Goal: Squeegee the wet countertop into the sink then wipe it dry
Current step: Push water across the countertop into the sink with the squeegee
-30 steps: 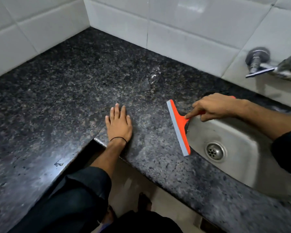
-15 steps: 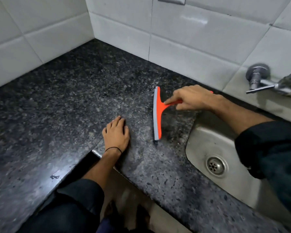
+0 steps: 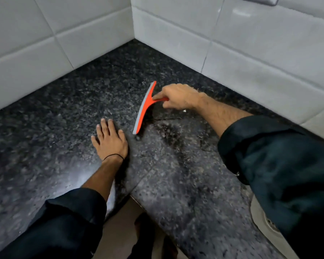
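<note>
One second has carried my right hand (image 3: 178, 97) and the orange squeegee (image 3: 144, 109) from the lip of the sink (image 3: 264, 221) back out across the dark speckled counter (image 3: 45, 137), toward the tiled corner (image 3: 134, 25). Fingers of that hand are closed around the short handle; the grey rubber blade runs slantwise, its lower end just beside my left hand (image 3: 109, 140), which lies flat and spread on the stone, holding nothing, in the same spot as before. I take the move as a reset: one pull has ended at the basin and the blade is being placed for another. Behind the blade, toward the sink, a darker patch and thin curved water lines (image 3: 202, 141) show on the granite, so wet remains in the path. Whether the blade edge is pressed down or just above the surface I cannot tell. Only a sliver of the steel basin shows under my right sleeve (image 3: 279, 165). No cloth is in sight; drying has not begun.
</note>
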